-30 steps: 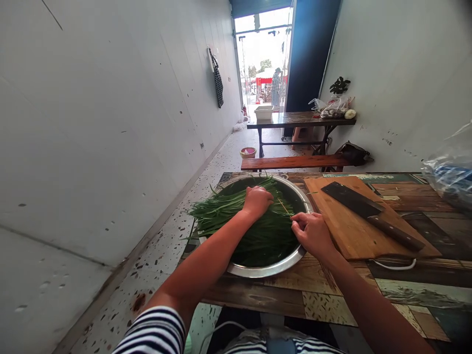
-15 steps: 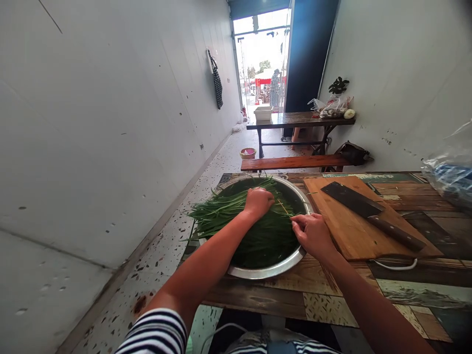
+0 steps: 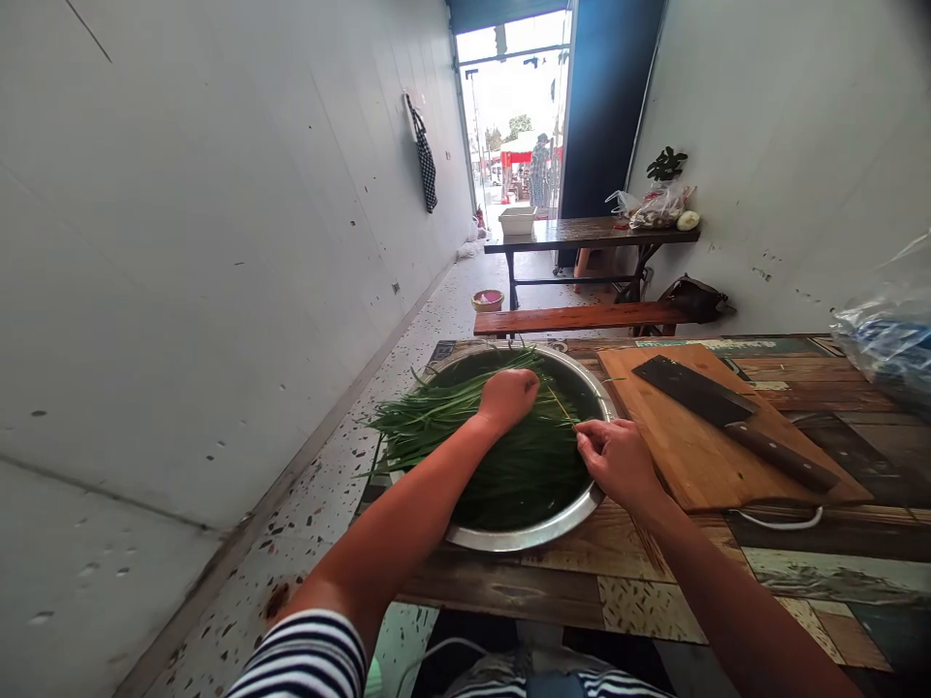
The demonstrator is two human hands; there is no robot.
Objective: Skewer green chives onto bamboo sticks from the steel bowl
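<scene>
A wide steel bowl (image 3: 542, 532) stands on the patterned wooden table (image 3: 655, 591), filled with long green chives (image 3: 443, 419) whose tips hang over its left rim. My left hand (image 3: 507, 396) lies closed on top of the chives near the bowl's middle, fingers curled down into the bunch. At the bowl's right rim my right hand (image 3: 617, 458) pinches a thin pale stalk (image 3: 560, 407) that slants up toward the left hand.
A wooden cutting board (image 3: 698, 456) with a dark cleaver (image 3: 734, 417) lies right of the bowl. A plastic bag (image 3: 883, 339) sits at the far right. Behind are a bench (image 3: 574, 318), a second table (image 3: 589, 233) with bags, a white wall on the left and an open doorway.
Almost nothing has moved. Both hands hold the same places on the chives; only the camera has shifted slightly.
</scene>
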